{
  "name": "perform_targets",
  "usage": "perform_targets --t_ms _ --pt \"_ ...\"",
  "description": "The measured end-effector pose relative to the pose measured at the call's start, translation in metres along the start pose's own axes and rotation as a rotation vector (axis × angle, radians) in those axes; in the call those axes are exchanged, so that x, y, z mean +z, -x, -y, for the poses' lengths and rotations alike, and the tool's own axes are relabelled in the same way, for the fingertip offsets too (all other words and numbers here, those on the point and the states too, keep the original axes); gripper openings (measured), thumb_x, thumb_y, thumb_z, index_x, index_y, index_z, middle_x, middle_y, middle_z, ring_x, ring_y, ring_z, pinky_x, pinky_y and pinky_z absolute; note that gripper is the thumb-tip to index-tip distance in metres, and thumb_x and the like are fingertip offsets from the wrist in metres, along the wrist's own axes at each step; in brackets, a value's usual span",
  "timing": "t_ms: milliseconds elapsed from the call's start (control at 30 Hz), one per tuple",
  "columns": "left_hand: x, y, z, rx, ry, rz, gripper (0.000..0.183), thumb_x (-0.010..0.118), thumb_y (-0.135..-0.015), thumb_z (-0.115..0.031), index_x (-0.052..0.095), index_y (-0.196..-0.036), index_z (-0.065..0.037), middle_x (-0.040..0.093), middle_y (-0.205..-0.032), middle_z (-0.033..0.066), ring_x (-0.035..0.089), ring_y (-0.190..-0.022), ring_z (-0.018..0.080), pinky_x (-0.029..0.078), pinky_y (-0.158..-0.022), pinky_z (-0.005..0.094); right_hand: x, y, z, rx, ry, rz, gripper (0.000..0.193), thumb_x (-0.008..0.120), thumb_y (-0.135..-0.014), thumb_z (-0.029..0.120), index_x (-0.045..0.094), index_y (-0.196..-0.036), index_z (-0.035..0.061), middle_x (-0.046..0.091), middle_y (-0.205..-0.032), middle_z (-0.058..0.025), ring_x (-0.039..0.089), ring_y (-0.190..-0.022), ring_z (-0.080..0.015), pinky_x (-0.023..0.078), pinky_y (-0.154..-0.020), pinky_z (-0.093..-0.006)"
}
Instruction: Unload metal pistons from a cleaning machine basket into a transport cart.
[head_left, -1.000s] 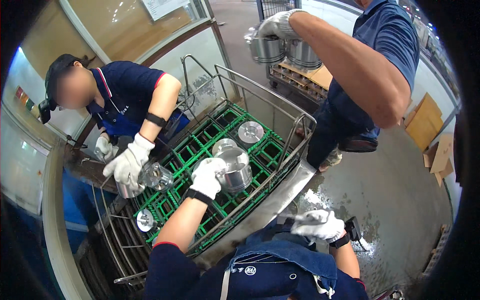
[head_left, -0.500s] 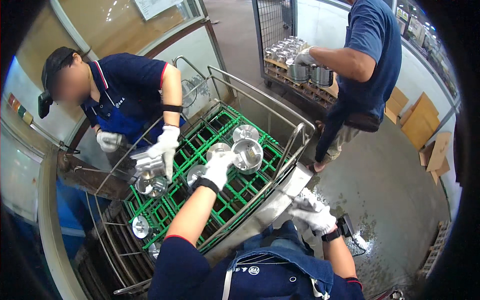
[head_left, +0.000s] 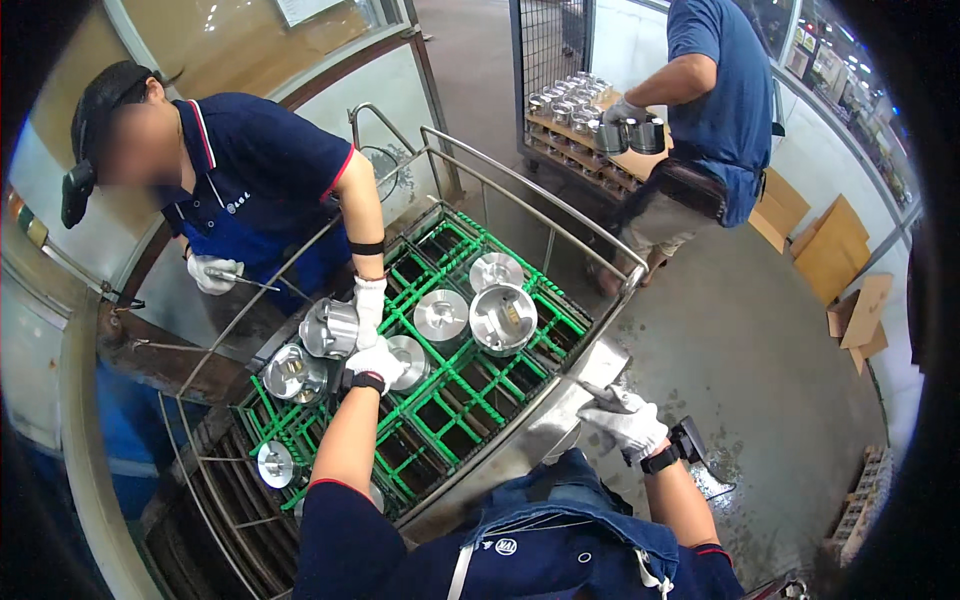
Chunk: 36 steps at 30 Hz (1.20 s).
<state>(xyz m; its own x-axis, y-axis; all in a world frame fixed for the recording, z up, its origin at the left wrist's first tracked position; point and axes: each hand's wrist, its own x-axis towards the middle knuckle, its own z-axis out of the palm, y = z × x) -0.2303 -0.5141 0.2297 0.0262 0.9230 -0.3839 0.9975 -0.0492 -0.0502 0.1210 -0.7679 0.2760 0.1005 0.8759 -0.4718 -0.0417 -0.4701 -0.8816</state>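
My left hand (head_left: pixel 375 362), in a white glove, reaches over the green grid rack (head_left: pixel 447 412). It meets a co-worker's gloved hand (head_left: pixel 369 308) between two metal pistons. One piston (head_left: pixel 330 328) lies tilted at that co-worker's fingers; the other piston (head_left: pixel 408 362) stands close to the right of my hand. My fingers are partly hidden, so their grip is unclear. Farther right are an open-topped piston (head_left: pixel 503 320) and more pistons behind and beside it. My right hand (head_left: pixel 630 425) is closed beside the rack's metal edge, around something greyish that I cannot make out.
Tubular rails (head_left: pixel 530 190) frame the rack. The co-worker at left holds a thin metal tool (head_left: pixel 245 277). Another person at the back carries dark cylinders (head_left: pixel 628 137) beside a caged trolley (head_left: pixel 555 50) of pistons. Cardboard (head_left: pixel 830 250) leans on the right wall.
My left hand has moved left from the open-topped piston to the co-worker's hand. The co-worker's piston has moved slightly right and up. The person at the back has turned toward the trolley.
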Motion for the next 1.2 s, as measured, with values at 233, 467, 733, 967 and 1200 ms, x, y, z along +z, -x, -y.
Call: perform_targets --t_ms 233,467,733,967,1200 --pt "0.022 -0.042 0.011 -0.005 0.238 0.004 0.042 0.062 -0.075 -0.028 0.052 -0.111 -0.008 0.062 -0.107 0.0257 0.061 -0.1 0.042 0.049 -0.087 0.0462 0.007 0.023 -0.017 0.114 0.286 -0.077 0.036 0.073 -0.083 0.016 0.064 -0.117 0.0076 0.067 -0.092 0.0008 0.056 -0.069 -0.0064 0.048 -0.057 -0.0242" --pt "0.013 -0.053 0.018 0.496 -0.321 0.156 0.058 0.067 -0.069 -0.039 0.061 -0.119 -0.01 0.059 -0.123 0.0167 0.049 -0.119 0.037 0.039 -0.101 0.038 0.001 0.045 -0.035 0.159 0.292 -0.044 0.044 0.075 -0.082 0.025 0.062 -0.124 0.0171 0.069 -0.091 0.0013 0.055 -0.062 -0.0039 0.047 -0.053 -0.0214" --pt "0.038 -0.06 0.026 0.217 0.123 0.069 0.056 0.066 -0.073 -0.03 0.057 -0.124 -0.008 0.06 -0.124 0.0162 0.059 -0.111 0.0303 0.046 -0.094 0.0366 0.003 0.067 -0.052 0.084 0.694 -0.088 0.056 0.068 -0.078 0.056 0.062 -0.124 0.0263 0.068 -0.083 -0.0017 0.06 -0.066 -0.0103 0.049 -0.061 -0.024" --pt "-0.01 0.021 -0.01 0.04 0.753 -0.329 0.04 0.068 -0.077 -0.011 0.055 -0.114 -0.005 0.054 -0.113 0.0129 0.06 -0.095 0.0227 0.053 -0.076 0.0318 -0.022 0.081 -0.035 0.053 -0.093 0.282 0.06 0.062 -0.086 0.05 0.058 -0.125 0.004 0.068 -0.109 -0.0089 0.064 -0.094 -0.0182 0.05 -0.086 -0.0299" --pt "-0.006 0.028 0.032 0.096 1.683 -0.275 0.05 0.055 -0.074 0.007 0.046 -0.123 0.001 0.058 -0.104 0.0142 0.06 -0.088 0.0234 0.054 -0.072 0.0334 0.004 0.066 0.026 -0.243 0.368 0.288 0.038 0.071 -0.086 0.024 0.063 -0.118 0.0054 0.07 -0.099 -0.004 0.062 -0.081 -0.0109 0.05 -0.067 -0.0244"
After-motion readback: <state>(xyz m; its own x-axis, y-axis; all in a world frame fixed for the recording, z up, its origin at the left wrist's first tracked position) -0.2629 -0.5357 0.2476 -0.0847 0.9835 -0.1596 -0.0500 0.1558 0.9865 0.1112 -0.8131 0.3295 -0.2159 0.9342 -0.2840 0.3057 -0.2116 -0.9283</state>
